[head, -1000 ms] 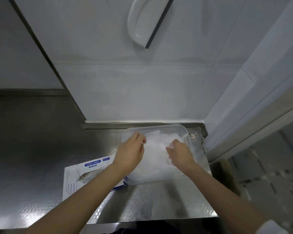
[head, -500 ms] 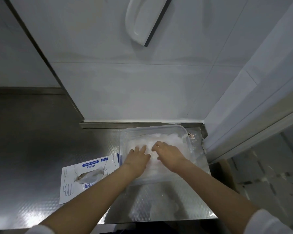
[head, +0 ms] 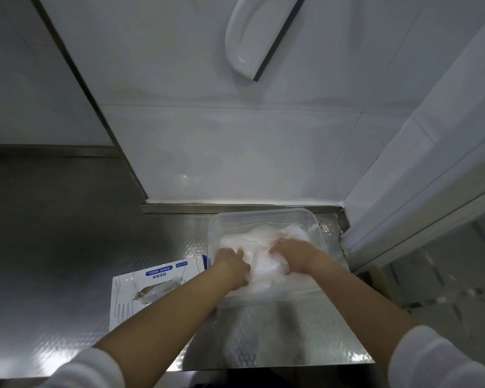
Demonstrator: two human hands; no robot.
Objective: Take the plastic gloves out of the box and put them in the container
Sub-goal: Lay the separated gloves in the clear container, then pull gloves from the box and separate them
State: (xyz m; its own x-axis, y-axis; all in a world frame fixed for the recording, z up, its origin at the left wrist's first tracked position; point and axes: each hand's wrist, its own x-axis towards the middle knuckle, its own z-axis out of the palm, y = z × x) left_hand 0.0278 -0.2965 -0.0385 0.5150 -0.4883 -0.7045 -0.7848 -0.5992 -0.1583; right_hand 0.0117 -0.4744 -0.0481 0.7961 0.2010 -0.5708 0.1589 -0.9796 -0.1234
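Plastic gloves (head: 259, 238) heaped in container (head: 263, 213), beneath left hand (head: 231, 263), right hand (head: 294, 254), grips apparently flat, pressing

Left hand (head: 233, 266) palm down, fingers flat; right hand (head: 294, 254) beside it, likewise

The tips of all my fingers (head: 280, 245) are buried in the plastic gloves (head: 263, 236), so I cannot tell whether they grip, my left forearm (head: 165, 315) hides the box's (head: 129, 281) right end, and its blue print is too small to read.
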